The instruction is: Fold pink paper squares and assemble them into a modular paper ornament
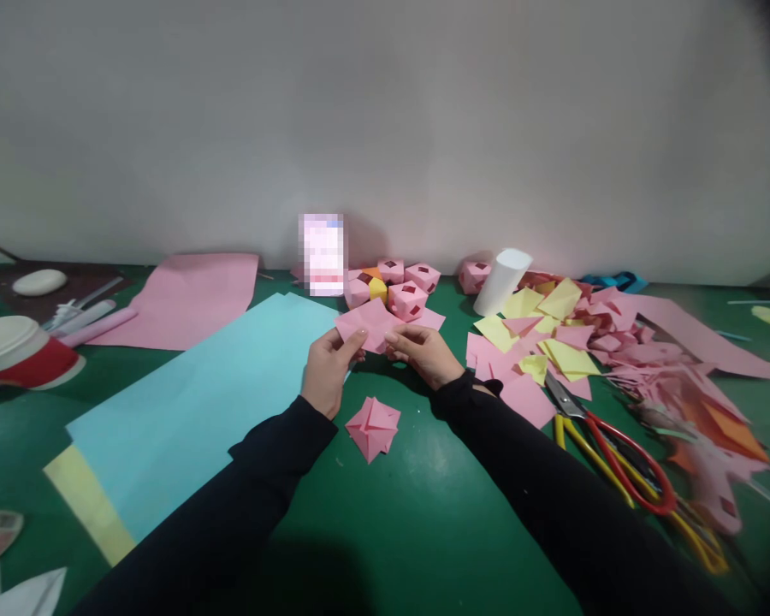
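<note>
Both hands meet over the middle of the table, with a pink paper square (367, 320) between them. The left hand (326, 370) pinches its left corner, thumb on top; the right hand (429, 355) has thumb and fingertips closed on the right edge. The square is lifted toward the wall, its near edge between the two thumbs.

Just below them, on the green tabletop (436, 530), a folded pink piece (373, 428) lies between the black-sleeved forearms, which slant inward from the two lower corners. The left sleeve crosses a big light-blue sheet (211, 402), with a yellow sheet (93, 496) poking out beneath it.

Close beyond the square, a cluster of pink folded boxes (407, 299) sits beside an upright screen (324, 255), its display blurred. By the right wrist, pink and yellow paper pieces (561, 304) crowd the table, and red-handled scissors (586, 416) lie partly over yellow-handled ones near that sleeve. A white tube (501, 282) leans behind the pile. Farther left are a large pink sheet (196, 299) and a lidded cup (32, 359) with a red band.
</note>
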Available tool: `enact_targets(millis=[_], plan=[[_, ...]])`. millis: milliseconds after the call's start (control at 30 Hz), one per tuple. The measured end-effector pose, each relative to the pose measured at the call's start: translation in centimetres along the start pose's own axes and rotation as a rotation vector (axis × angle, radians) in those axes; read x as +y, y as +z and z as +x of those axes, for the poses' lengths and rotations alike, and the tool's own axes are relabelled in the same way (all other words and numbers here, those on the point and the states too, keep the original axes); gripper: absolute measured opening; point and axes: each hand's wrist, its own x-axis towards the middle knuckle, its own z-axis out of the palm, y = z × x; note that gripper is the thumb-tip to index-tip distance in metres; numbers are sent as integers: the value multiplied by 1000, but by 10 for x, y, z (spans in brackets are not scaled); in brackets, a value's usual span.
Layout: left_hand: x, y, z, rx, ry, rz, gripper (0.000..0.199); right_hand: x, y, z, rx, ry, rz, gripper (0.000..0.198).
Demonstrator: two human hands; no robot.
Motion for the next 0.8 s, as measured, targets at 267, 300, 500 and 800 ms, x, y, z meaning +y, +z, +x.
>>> enact_targets(millis=[267,300,500,800], plan=[[4,4,-7,-92,70,165,32,1,-1,-1,7,-75,-140,36],[5,4,-8,-95,72,174,32,1,-1,-2,8,-74,-148,37],[4,5,-8,-80,53,146,34,1,0,-2,20,-80,-145,40],[6,5,-8,-92,82,207,29,1,0,-1,3,-83,-137,43]])
